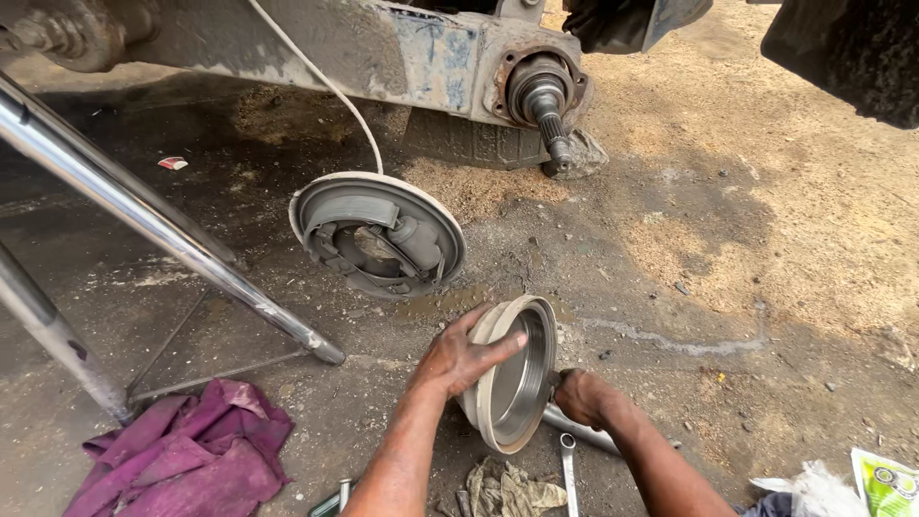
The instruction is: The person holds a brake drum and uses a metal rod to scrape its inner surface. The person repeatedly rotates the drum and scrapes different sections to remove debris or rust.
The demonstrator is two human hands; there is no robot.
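Observation:
A round metal brake drum (512,378) stands tilted on its edge on the dirt ground, its hollow side facing right. My left hand (459,356) lies over its upper rim, fingers spread across the edge. My right hand (582,394) is closed around a dark tool handle right beside the drum's lower rim; the tool's tip is hidden. A brake backing plate with shoes (378,235) lies flat on the ground beyond the drum, a white cable running up from it.
An axle beam with a bare splined stub (546,101) hangs above, propped on a block (479,144). Chrome tubes (163,225) slant across the left. A purple rag (182,455), wrenches (567,474), a crumpled cloth (507,493) and packets (885,483) lie near me.

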